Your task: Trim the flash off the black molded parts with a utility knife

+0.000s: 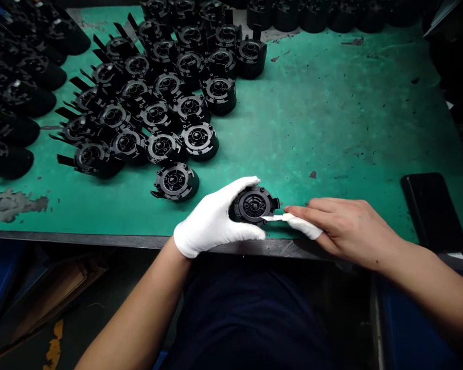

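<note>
While in left hand (212, 221), black part (253, 204).

A green table mat (332, 103), with a grey worn patch (15, 204) at its near left edge, carries round black plastic parts (154, 103) set close in slanting rows at the upper left, and one loose part (176, 181) lies just in front of the nearest row. More dark parts (11, 128) line the far left side. A black phone (432, 210) lies flat near the right edge, and cardboard (61, 288) shows under the table at the lower left.
</note>
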Available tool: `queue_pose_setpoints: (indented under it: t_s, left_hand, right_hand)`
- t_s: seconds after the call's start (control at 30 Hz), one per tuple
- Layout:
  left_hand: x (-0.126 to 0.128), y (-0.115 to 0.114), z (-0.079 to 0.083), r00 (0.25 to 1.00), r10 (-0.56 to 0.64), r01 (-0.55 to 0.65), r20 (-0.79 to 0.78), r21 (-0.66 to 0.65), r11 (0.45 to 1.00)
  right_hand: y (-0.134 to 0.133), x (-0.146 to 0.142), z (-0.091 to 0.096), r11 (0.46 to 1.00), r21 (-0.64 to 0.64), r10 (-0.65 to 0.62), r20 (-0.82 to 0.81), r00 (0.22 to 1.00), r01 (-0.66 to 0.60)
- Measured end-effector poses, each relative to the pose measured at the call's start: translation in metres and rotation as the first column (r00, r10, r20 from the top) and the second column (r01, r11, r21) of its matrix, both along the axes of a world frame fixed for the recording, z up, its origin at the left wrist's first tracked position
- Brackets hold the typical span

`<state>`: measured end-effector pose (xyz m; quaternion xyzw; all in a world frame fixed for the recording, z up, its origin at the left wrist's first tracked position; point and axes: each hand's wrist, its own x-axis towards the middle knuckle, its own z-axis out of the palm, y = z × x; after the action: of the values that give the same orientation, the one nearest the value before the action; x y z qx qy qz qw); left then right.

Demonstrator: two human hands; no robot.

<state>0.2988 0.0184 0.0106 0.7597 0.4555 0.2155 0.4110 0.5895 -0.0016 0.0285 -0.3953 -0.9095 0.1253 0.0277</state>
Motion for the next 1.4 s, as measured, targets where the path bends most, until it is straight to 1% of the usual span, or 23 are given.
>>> queue_pose_setpoints:
  t_s: [0.13,0.2,0.27,0.37,0.47,0.6,0.73,0.83,0.9,1.07,1.23,1.3,1.4]
  left_hand:
    - [0.004,-0.002,0.0,0.998,0.055,-0.055,0.027,0.009,0.998]
    - [0.009,-0.006,0.0,0.995,0.096,-0.097,0.039,0.026,0.995]
    - [0.016,-0.014,-0.002,0.988,0.149,-0.152,0.051,0.055,0.987]
    - [0.029,-0.029,-0.007,0.957,0.272,-0.282,0.097,0.112,0.953]
    - [0.041,-0.041,-0.01,0.927,0.347,-0.365,0.144,0.125,0.923]
    - [0.045,-0.046,-0.013,0.922,0.357,-0.378,0.152,0.14,0.915]
    - [0.044,-0.048,-0.017,0.919,0.37,-0.389,0.133,0.172,0.905]
    - [0.044,-0.05,-0.02,0.911,0.395,-0.41,0.12,0.16,0.898]
    - [0.044,-0.05,-0.02,0.913,0.387,-0.405,0.129,0.166,0.899]
    - [0.044,-0.048,-0.018,0.924,0.351,-0.375,0.153,0.186,0.908]
    - [0.044,-0.046,-0.017,0.919,0.364,-0.386,0.154,0.159,0.909]
    - [0.044,-0.047,-0.017,0.92,0.356,-0.381,0.16,0.17,0.909]
    - [0.045,-0.048,-0.016,0.927,0.341,-0.366,0.154,0.178,0.914]
  right_hand:
    - [-0.003,-0.004,0.001,0.983,0.124,-0.144,0.085,0.986,0.133]
    - [-0.006,-0.004,0.001,0.977,0.138,-0.175,0.088,0.981,0.162]
    - [-0.011,-0.002,0.002,0.982,0.095,-0.17,0.036,0.985,0.166]
    - [-0.026,0.0,0.004,0.976,-0.003,-0.218,-0.082,0.973,0.218]
    - [-0.045,-0.004,0.005,0.965,-0.116,-0.249,-0.105,0.963,0.237]
    - [-0.06,-0.016,0.004,0.943,-0.235,-0.261,-0.089,0.961,0.234]
    - [-0.061,-0.024,0.006,0.929,-0.312,-0.24,-0.101,0.965,0.199]
    - [-0.06,-0.024,0.008,0.928,-0.292,-0.269,-0.101,0.958,0.23]
    - [-0.06,-0.024,0.008,0.928,-0.272,-0.288,-0.094,0.953,0.254]
    - [-0.056,-0.024,0.007,0.927,-0.317,-0.243,-0.11,0.964,0.198]
    - [-0.055,-0.026,0.004,0.934,-0.246,-0.293,-0.112,0.949,0.259]
    - [-0.055,-0.026,0.003,0.937,-0.242,-0.281,-0.091,0.955,0.252]
    - [-0.054,-0.026,0.004,0.943,-0.268,-0.228,-0.086,0.97,0.198]
